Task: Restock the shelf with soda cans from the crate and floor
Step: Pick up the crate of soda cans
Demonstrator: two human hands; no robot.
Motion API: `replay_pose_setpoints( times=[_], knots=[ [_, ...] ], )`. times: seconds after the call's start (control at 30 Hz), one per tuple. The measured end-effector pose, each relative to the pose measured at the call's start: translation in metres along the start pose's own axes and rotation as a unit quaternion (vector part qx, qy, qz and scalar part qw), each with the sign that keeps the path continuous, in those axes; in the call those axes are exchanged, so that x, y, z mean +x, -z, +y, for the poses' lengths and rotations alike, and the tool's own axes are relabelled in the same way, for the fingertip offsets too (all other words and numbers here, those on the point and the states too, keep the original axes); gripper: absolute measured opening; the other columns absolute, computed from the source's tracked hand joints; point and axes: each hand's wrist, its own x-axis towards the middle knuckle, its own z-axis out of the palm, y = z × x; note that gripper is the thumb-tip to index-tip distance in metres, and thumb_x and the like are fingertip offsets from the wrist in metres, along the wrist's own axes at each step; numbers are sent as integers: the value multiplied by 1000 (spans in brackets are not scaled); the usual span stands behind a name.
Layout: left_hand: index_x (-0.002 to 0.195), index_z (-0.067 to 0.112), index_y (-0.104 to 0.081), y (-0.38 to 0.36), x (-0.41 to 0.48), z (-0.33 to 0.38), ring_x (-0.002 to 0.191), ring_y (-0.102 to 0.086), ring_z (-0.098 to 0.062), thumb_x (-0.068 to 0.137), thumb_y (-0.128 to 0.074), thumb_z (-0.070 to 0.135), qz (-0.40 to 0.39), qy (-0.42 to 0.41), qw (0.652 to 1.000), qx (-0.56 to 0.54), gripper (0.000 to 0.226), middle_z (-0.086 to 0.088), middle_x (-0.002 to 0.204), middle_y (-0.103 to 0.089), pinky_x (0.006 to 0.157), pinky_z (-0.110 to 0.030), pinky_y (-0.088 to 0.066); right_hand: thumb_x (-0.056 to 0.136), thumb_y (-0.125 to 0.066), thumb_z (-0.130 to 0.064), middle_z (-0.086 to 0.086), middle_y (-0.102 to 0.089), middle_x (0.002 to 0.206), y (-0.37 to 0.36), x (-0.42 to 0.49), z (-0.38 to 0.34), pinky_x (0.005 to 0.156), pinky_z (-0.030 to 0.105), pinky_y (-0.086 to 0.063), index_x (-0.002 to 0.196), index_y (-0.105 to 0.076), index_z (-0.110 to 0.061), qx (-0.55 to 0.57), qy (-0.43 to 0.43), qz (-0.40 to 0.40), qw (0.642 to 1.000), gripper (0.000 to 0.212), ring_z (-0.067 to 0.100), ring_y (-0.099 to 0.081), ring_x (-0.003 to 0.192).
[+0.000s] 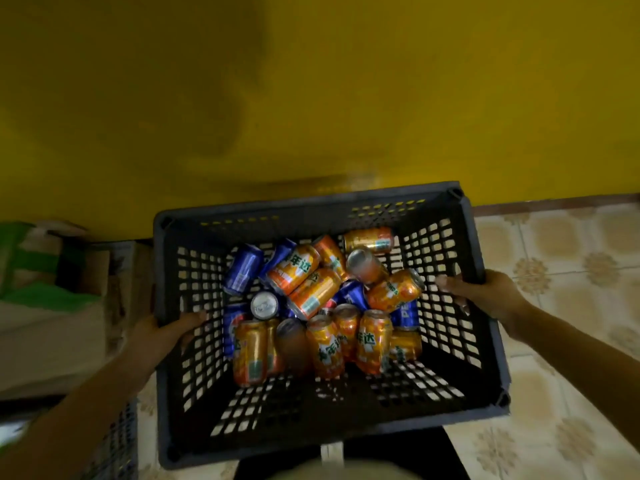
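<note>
A dark grey slatted plastic crate (346,424) fills the lower middle of the head view, held up in front of me. Inside lie several orange soda cans (313,292) and several blue soda cans (242,268), jumbled in a heap, most on their sides. My left hand (162,332) grips the crate's left rim, thumb curled over the wall. My right hand (485,292) grips the right rim, fingers curled over the top edge. No shelf is in view.
A yellow wall (311,98) rises just behind the crate. Cardboard boxes with green plastic (45,289) sit at the left. Patterned beige floor tiles (571,271) spread to the right. Another dark slatted crate (117,445) shows at the lower left.
</note>
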Motion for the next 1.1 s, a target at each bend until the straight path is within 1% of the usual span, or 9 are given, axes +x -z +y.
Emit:
replay_pose_setpoints(
  times=[0.1, 0.2, 0.33, 0.57, 0.67, 0.8, 0.9, 1.03, 1.1],
  knots=[
    [94, 14, -65, -10, -109, 47, 93, -68, -31, 62, -84, 51, 11, -19, 1000, 15, 52, -9, 99, -71, 88, -51, -53, 67, -81, -39, 4, -66, 86, 14, -66, 8, 62, 28, -48, 96, -61, -13, 25, -5, 33, 999, 44, 22, -64, 76],
    [112, 8, -61, -17, -147, 57, 101, -62, -34, 75, -79, 31, 12, -35, 999, -2, 47, -13, 107, -63, 94, -48, -49, 64, -83, -41, 9, -67, 100, 15, -102, 33, 75, 35, -52, 110, -61, -10, 50, -20, 62, 997, 59, 29, -66, 87],
    [79, 16, -58, -21, -150, 77, 84, -60, -25, 80, -75, 24, -22, -75, 996, 34, 19, -8, 91, -62, 86, -38, -47, 70, -81, -34, 9, -65, 101, 9, -129, 57, 77, 37, -50, 105, -58, -13, 87, -35, 74, 993, 47, 29, -63, 89],
    [88, 19, -60, -56, -152, 113, 78, -60, -20, 80, -75, 23, -72, -102, 986, 109, 18, -4, 86, -63, 84, -36, -47, 73, -80, -33, 8, -64, 102, 19, -165, 104, 76, 35, -50, 116, -57, -12, 135, -68, 117, 982, 54, 28, -63, 89],
    [87, 19, -62, -87, -155, 130, 88, -60, -22, 82, -74, 21, -108, -109, 978, 139, 13, -6, 92, -65, 89, -37, -48, 71, -80, -38, 9, -65, 107, 37, -176, 128, 75, 34, -49, 121, -56, -13, 161, -82, 140, 974, 61, 28, -64, 92],
    [98, 13, -66, -146, -162, 161, 84, -61, -18, 79, -76, 25, -131, -140, 962, 194, 25, -6, 92, -66, 71, -27, -48, 74, -78, -38, 8, -65, 105, 71, -187, 165, 73, 34, -47, 117, -55, -15, 209, -99, 168, 958, 54, 26, -63, 89],
    [85, 14, -63, -204, -176, 182, 86, -59, -20, 80, -76, 22, -144, -162, 949, 227, 16, -2, 82, -62, 80, -31, -45, 71, -79, -39, 9, -66, 108, 97, -187, 201, 77, 36, -50, 119, -56, -12, 249, -117, 195, 941, 60, 26, -64, 90],
    [100, 10, -65, -297, -205, 214, 96, -61, -23, 79, -77, 25, -159, -202, 927, 274, 29, -6, 101, -65, 91, -38, -48, 65, -83, -40, 11, -67, 113, 156, -172, 244, 87, 43, -53, 122, -56, -11, 301, -139, 211, 920, 69, 29, -66, 96],
    [96, 11, -62, -343, -225, 228, 94, -59, -23, 80, -76, 25, -157, -206, 924, 282, 26, -6, 102, -61, 88, -38, -48, 62, -84, -42, 11, -66, 114, 193, -167, 258, 86, 40, -54, 121, -57, -9, 315, -152, 229, 908, 72, 30, -65, 98]
  ],
)
